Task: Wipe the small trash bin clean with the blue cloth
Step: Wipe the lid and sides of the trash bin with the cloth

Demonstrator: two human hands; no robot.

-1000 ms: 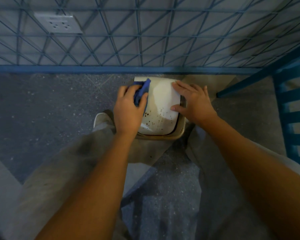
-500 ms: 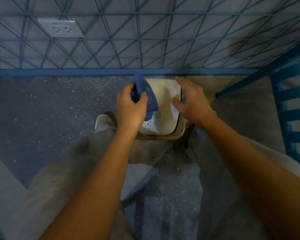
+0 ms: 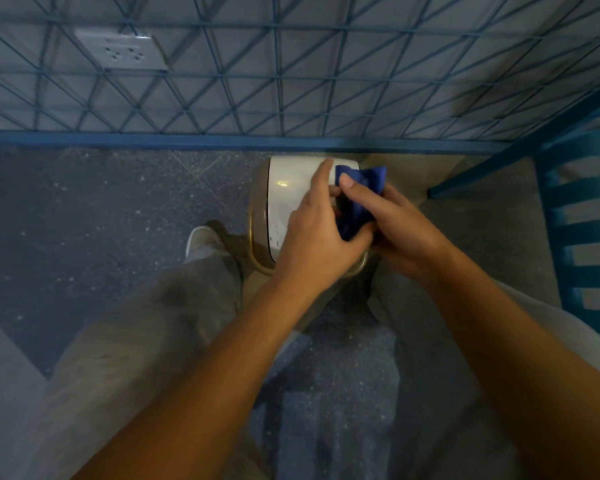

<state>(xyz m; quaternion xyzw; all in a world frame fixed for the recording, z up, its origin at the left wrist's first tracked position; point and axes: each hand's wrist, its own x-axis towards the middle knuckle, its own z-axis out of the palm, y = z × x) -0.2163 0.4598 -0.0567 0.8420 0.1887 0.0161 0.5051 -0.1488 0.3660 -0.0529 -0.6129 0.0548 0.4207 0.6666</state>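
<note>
A small trash bin with a white lid and a tan, gold-rimmed body stands on the floor against the wall, between my knees. Small dark specks dot the lid's near left part. Both hands meet above the lid's right half and hide it. My left hand and my right hand each pinch the bunched blue cloth between them. The cloth's upper corner sticks out past my fingers over the bin's far right edge.
A blue wire grid covers the wall behind the bin, with a white socket at upper left. A blue slatted chair stands at the right. My legs in grey trousers and a white shoe flank the bin on a speckled floor.
My left hand carried the cloth from the lid's left edge across to its right side. My right hand left the lid and took hold of the cloth too.
</note>
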